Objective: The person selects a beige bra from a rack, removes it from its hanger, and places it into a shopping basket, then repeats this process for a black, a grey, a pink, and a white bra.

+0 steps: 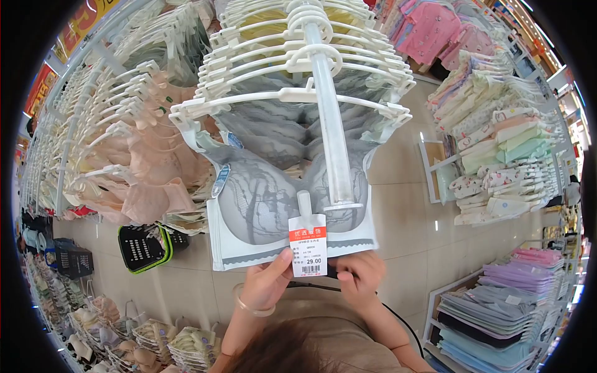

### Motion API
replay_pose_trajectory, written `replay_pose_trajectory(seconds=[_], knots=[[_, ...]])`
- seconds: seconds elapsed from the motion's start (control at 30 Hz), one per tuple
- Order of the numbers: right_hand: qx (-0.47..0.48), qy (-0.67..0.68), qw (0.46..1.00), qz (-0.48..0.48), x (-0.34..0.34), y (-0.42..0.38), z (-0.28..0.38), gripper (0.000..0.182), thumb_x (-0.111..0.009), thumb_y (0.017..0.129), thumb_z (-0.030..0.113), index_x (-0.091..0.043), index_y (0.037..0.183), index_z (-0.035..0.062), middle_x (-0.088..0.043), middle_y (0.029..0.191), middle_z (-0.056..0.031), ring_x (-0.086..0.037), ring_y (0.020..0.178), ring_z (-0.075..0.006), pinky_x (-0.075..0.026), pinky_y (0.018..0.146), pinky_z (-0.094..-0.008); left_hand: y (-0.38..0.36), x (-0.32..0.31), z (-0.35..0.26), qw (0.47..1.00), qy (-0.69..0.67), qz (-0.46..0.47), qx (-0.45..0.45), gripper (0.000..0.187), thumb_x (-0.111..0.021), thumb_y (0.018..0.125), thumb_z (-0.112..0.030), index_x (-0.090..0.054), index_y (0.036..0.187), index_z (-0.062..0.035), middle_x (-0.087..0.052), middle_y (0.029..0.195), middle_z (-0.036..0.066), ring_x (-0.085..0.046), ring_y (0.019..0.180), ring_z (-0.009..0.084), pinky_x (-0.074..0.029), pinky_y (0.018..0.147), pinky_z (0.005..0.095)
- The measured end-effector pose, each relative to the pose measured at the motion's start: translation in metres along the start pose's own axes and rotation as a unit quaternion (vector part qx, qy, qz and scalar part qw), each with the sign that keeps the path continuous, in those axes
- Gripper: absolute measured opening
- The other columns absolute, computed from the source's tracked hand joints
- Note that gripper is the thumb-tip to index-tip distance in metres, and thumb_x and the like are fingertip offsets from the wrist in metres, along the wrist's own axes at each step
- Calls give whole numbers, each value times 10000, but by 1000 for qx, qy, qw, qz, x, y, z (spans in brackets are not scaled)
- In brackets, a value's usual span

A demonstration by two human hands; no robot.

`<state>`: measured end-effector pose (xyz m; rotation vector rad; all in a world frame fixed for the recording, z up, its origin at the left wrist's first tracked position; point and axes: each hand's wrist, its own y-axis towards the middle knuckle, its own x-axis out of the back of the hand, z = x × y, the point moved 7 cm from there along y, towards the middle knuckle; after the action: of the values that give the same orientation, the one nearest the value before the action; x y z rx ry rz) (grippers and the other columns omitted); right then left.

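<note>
A grey lace bra [261, 196] with a white lower band hangs on a white hanger [249, 99] from a metal display rod [333, 137]. A white and red price tag [308, 248] reading 29.00 lies against its front. My left hand [267, 283], with a bangle at the wrist, pinches the tag's left edge between thumb and fingers. My right hand [360, 276] is at the bra's lower edge, right of the tag, its fingers curled; what they hold, if anything, is hidden. More bras on white hangers are lined up behind.
Racks of pink bras [155, 149] stand at the left, with a black and green basket [144, 248] on the floor below. Hanging clothes [497, 149] and stacked folded garments [491, 311] line the right. More bras [149, 339] are at the lower left.
</note>
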<state>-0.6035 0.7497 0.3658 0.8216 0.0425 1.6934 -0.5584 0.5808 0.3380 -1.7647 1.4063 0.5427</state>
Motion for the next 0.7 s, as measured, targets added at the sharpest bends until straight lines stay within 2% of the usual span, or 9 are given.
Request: replay_pose_trajectory(seconds=[0.03, 0.07, 0.1, 0.17, 0.2, 0.27, 0.37, 0.47, 0.7], knots=[[-122, 109, 986, 28, -12, 0, -16, 595, -551, 883, 587, -577, 626, 50, -549, 611, -35, -512, 568, -169, -377, 514, -283, 0, -2, -2, 1000, 2, 3, -8, 346, -524, 969, -99, -486, 1299, -3, -576, 1251, 98, -578, 1118, 206, -494, 937, 390], [-178, 207, 959, 73, -21, 0, -20, 591, -493, 909, 601, -605, 804, 30, -577, 680, -57, -511, 582, -158, -370, 529, -279, 0, -2, -1, 1000, 2, 3, -8, 346, -524, 969, -99, -486, 1299, -3, -576, 1251, 98, -578, 1118, 206, -494, 937, 390], [-177, 208, 959, 73, -24, -4, -25, 591, -493, 909, 601, -605, 804, 30, -577, 680, -57, -511, 582, -158, -370, 529, -279, 0, -3, -2, 1000, 3, 4, -12, 346, -526, 969, -101, -487, 1299, -5, -575, 1252, 97, -577, 1121, 206, -493, 937, 390], [-271, 478, 833, 57, -43, -21, -47, 493, -568, 919, 502, -558, 1032, 22, -595, 730, -53, -530, 618, -108, -391, 546, -245, -1, -2, -2, 1000, 5, 6, -17, 346, -528, 968, -103, -487, 1299, -7, -574, 1254, 95, -576, 1123, 206, -493, 938, 390], [-271, 479, 833, 57, -42, -18, -44, 493, -568, 919, 502, -558, 1032, 22, -595, 730, -53, -530, 618, -108, -391, 546, -245, -1, 0, 0, 1000, 6, 3, -11, 347, -529, 969, -105, -488, 1300, -10, -574, 1254, 95, -575, 1124, 205, -493, 938, 390], [-378, 581, 720, 30, -48, -17, -42, 422, -544, 956, 428, -502, 1101, 34, -586, 764, -49, -522, 624, -109, -393, 544, -247, -1, 1, 1, 1000, 7, 2, -6, 348, -530, 969, -107, -488, 1301, -13, -573, 1255, 94, -575, 1125, 205, -493, 938, 390], [-434, 545, 711, -93, -43, -18, -46, 305, -539, 973, 338, -535, 1051, 43, -563, 749, -30, -500, 611, -108, -379, 524, -258, -2, 0, 2, 1000, 6, 4, -3, 349, -532, 967, -101, -488, 1302, -16, -573, 1256, 93, -574, 1125, 203, -493, 938, 389], [-356, 518, 776, -47, -28, -15, -53, 220, -533, 979, 258, -558, 1018, 43, -561, 741, -25, -499, 603, -105, -378, 514, -254, -3, 3, 5, 1000, 7, -8, 1, 345, -533, 965, -91, -492, 1299, -15, -575, 1254, 93, -575, 1125, 200, -493, 939, 385], [-331, 477, 810, -80, -9, -12, -53, 193, -472, 1001, 206, -516, 1060, 28, -587, 805, -51, -500, 591, -119, -369, 478, -259, -7, 2, 9, 1000, 18, -11, -8, 351, -540, 963, -88, -489, 1302, -12, -580, 1246, 90, -575, 1125, 201, -486, 949, 385]])
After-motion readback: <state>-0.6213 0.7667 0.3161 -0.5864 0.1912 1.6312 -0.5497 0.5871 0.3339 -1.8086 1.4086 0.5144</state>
